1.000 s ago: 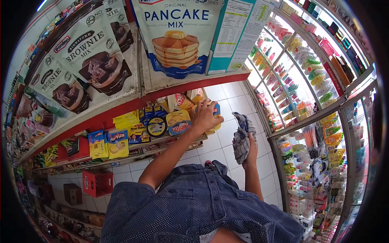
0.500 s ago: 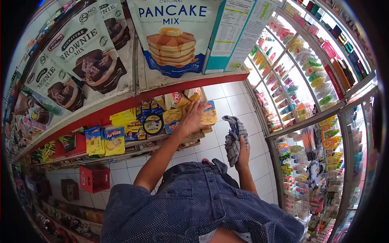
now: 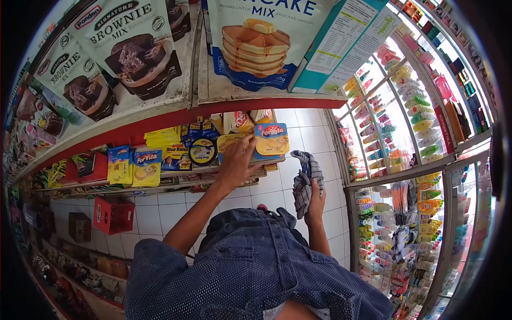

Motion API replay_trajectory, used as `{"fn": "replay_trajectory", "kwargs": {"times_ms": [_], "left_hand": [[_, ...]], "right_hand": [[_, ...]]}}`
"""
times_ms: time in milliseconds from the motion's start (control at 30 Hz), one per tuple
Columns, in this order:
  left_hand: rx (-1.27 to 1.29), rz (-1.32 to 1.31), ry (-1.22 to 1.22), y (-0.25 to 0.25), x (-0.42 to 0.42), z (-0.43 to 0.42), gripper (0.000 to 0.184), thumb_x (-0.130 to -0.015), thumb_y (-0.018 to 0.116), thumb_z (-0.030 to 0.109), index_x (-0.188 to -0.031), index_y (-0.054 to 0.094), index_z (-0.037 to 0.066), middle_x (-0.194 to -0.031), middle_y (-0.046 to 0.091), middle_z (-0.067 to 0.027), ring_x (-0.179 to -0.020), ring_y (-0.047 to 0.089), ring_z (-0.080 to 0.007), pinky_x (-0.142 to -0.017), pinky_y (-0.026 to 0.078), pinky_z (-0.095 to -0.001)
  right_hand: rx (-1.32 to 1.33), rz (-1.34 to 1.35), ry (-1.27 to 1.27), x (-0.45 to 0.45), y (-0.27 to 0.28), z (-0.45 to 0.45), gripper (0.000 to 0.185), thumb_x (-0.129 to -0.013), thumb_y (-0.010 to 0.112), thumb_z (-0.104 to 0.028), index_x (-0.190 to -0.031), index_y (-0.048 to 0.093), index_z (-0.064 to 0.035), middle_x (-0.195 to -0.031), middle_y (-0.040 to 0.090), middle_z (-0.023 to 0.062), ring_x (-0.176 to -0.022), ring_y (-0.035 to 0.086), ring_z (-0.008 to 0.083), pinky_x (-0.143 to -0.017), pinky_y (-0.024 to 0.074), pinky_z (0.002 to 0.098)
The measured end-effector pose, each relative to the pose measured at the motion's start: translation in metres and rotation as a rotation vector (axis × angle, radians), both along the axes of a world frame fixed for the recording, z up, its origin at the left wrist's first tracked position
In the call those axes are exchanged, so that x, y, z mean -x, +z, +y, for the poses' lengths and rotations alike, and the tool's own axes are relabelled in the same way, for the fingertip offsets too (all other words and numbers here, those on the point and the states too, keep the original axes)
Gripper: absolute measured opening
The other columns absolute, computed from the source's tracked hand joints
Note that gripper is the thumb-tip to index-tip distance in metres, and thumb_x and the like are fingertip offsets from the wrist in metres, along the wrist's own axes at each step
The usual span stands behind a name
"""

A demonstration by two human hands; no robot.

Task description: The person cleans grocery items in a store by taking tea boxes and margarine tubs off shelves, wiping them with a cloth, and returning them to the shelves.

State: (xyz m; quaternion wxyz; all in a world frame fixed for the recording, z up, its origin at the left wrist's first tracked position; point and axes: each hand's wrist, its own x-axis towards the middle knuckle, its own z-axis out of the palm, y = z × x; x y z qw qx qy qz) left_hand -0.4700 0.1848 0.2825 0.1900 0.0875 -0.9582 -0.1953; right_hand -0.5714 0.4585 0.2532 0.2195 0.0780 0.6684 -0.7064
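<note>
My left hand reaches over the lower shelf, its fingers stretched out and its thumb apart. It is over a yellow and blue margarine tub and partly covers it; whether it presses on the tub I cannot tell. Just to its right stands a ForVita margarine tub, label facing me. A round Blue Band tub is on the left of the hand. In my right hand is a crumpled grey checked cloth, gripped between thumb and fingers over the tiled floor.
An upper shelf edge juts out above the tubs, carrying a pancake mix pouch and brownie mix pouches. ForVita sachets hang at the lower shelf's front. A red crate is on the floor. Glass cabinets stand at right.
My left hand has drawn back and left from the right-hand ForVita tub, whose label now shows fully. The cloth stays in my right hand. The view has shifted slightly.
</note>
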Motion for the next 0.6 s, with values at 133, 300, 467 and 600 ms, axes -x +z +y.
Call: {"fn": "replay_trajectory", "kwargs": {"times_ms": [133, 300, 467, 600], "left_hand": [[0.03, -0.15, 0.158, -0.015, -0.032, -0.02, 0.091, -0.079, 0.082, 0.037, -0.148, 0.036, 0.001, -0.15, 0.037, -0.0195, -0.139, 0.036, -0.036, -0.115, 0.03, -0.0498], [0.247, -0.215, 0.204, -0.018, -0.032, -0.028, 0.09, -0.073, 0.085, 0.04, -0.14, 0.041, -0.002, -0.146, 0.04, -0.023, -0.141, 0.033, -0.0371, -0.114, 0.026, -0.0551], [0.144, -0.246, 0.193, -0.02, -0.011, -0.038, 0.09, -0.062, 0.092, 0.04, -0.129, 0.047, 0.0, -0.138, 0.048, -0.0221, -0.139, 0.034, -0.0363, -0.111, 0.026, -0.0563], [0.078, -0.257, 0.149, -0.005, -0.01, -0.043, 0.089, -0.061, 0.092, 0.04, -0.128, 0.048, 0.001, -0.133, 0.052, -0.0202, -0.136, 0.035, -0.0367, -0.111, 0.027, -0.0554]], "right_hand": [[0.019, -0.054, 0.031, -0.004, -0.002, -0.003, 0.071, -0.099, 0.061, -0.04, -0.149, 0.036, 0.005, -0.134, 0.055, 0.0198, -0.121, 0.055, 0.0245, -0.103, 0.0442, 0.0346], [-0.086, 0.036, 0.153, 0.009, -0.02, -0.006, 0.08, -0.098, 0.063, -0.043, -0.15, 0.033, 0.0093, -0.145, 0.047, 0.0228, -0.131, 0.048, 0.0276, -0.11, 0.0387, 0.0358], [-0.018, 0.058, 0.151, -0.009, 0.023, -0.027, 0.065, -0.098, 0.062, -0.042, -0.138, 0.042, 0.0056, -0.125, 0.056, 0.0199, -0.107, 0.057, 0.0242, -0.09, 0.046, 0.0331], [-0.074, 0.159, 0.037, -0.012, -0.006, -0.023, 0.058, -0.098, 0.063, -0.04, -0.132, 0.051, 0.0052, -0.117, 0.063, 0.0156, -0.101, 0.064, 0.0188, -0.086, 0.0524, 0.0313]]}}
